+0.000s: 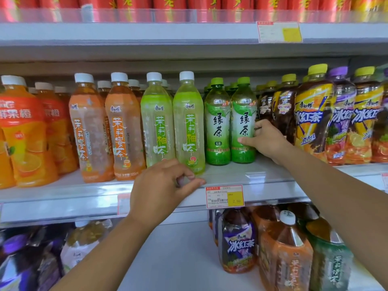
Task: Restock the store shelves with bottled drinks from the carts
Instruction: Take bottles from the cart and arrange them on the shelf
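Rows of bottled drinks stand on the middle shelf (241, 175). My right hand (265, 140) grips the right-hand green tea bottle (243, 120), thumb across its lower label, fingers behind it. A twin green tea bottle (217, 122) stands just left of it. My left hand (161, 187) hovers at the shelf's front edge with fingers loosely curled and holds nothing. It sits just below a pale green jasmine pomelo bottle (189, 122).
Orange juice bottles (23, 131) and orange jasmine tea bottles (123, 127) fill the shelf's left. Iced black tea bottles (315, 114) crowd the right. Red cans (168, 3) line the top shelf. Large bottles (239, 242) stand on the lower shelf. A price tag (224, 196) hangs on the rail.
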A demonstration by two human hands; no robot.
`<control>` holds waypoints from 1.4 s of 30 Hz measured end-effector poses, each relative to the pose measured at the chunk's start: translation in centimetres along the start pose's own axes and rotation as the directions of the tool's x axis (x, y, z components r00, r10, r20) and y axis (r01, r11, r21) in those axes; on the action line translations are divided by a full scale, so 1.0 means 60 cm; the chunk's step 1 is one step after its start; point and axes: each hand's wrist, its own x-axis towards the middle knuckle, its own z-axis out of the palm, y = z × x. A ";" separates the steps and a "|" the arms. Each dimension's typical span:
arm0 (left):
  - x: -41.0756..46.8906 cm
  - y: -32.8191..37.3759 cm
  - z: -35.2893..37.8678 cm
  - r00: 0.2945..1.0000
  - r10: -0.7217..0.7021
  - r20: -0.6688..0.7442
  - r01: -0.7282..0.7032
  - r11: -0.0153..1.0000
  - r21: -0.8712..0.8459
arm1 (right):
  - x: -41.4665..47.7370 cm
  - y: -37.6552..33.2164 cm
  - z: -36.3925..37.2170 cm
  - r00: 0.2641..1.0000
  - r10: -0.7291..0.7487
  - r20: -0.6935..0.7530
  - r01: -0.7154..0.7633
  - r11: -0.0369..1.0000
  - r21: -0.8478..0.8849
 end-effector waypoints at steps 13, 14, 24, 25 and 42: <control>-0.039 0.051 -0.026 1.000 0.008 0.002 -0.007 0.973 -0.231 | -0.241 -0.051 -0.088 0.945 -0.324 0.038 0.326 0.944 -0.058; -0.067 0.073 -0.024 0.999 0.034 0.028 -0.026 0.964 -0.265 | -0.275 -0.043 -0.101 0.944 -0.299 0.139 0.314 0.944 -0.099; -0.332 0.202 0.056 0.624 0.111 0.773 0.462 0.745 -0.481 | -0.476 0.160 -0.145 0.636 0.366 0.679 0.180 0.786 -0.592; -0.347 0.209 0.065 0.603 0.111 0.790 0.473 0.747 -0.467 | -0.484 0.176 -0.143 0.617 0.408 0.673 0.223 0.730 -0.646; -0.385 0.305 0.131 0.331 0.155 0.931 0.695 0.627 -0.352 | -0.512 0.197 -0.137 0.766 0.325 0.555 0.040 0.837 -0.546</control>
